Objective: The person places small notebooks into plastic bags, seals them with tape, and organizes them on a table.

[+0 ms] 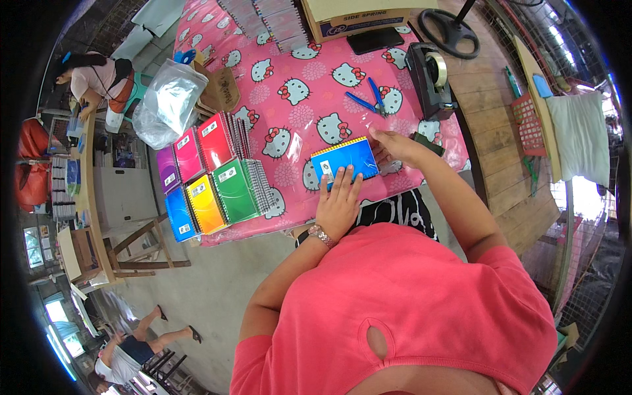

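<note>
Two hands touch the blue notebook (345, 162) — the left hand (338, 205) lies flat and open on its cover, the right hand (394, 145) pinches its far corner — left of it sit colourful notebook piles (210, 174).

Blue pliers (368, 100), tape dispenser (429, 78), cardboard box (359, 16), stacked coloured notebooks (214, 174), plastic bag (170, 102) on pink tablecloth (296, 92).

I count one blue notebook (345, 162) under my two hands, left (338, 204) and right (395, 145). Six notebook stacks (209, 176) sit to the side: purple, pink, red, blue, yellow, green. One pair of blue pliers (370, 100), one tape dispenser (429, 78), one cardboard box (359, 18), one plastic bag (170, 102).
</note>
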A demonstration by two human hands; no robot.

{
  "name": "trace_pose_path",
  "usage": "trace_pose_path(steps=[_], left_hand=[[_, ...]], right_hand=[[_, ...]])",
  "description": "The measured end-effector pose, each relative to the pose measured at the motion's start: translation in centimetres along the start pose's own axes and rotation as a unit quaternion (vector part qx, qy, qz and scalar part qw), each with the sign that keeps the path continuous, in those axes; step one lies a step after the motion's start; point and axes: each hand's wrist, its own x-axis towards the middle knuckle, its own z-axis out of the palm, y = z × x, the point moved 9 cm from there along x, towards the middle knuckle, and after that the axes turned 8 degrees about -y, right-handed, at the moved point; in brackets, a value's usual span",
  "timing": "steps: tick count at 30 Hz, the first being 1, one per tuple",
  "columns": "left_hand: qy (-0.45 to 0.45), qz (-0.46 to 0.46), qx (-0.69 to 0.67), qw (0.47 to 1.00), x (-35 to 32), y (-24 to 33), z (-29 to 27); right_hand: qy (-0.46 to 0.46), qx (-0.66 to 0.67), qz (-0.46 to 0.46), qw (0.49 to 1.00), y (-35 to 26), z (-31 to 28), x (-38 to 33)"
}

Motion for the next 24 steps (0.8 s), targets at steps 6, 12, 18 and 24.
trace_pose_path(steps=[6,12,18,24], left_hand=[[0.003,-0.003,-0.019,1.000,-0.1,-0.1,-0.4],[0.002,0.002,-0.043,0.999,0.3,-0.1,-0.9],[-0.010,-0.002,-0.068,0.998,0.5,-0.4,-1.2],[-0.019,0.011,-0.056,0.998,0.5,0.2,-1.5]], right_hand=[[0.195,-0.297,-0.130,0.926,-4.9,-2.4,-0.1],[0.055,-0.491,-0.255,0.831,-9.1,5.8,2.5],[-0.015,-0.593,-0.081,0.801,-9.4,9.0,2.1],[0.070,-0.583,-0.174,0.791,-9.3,3.4,7.6]])
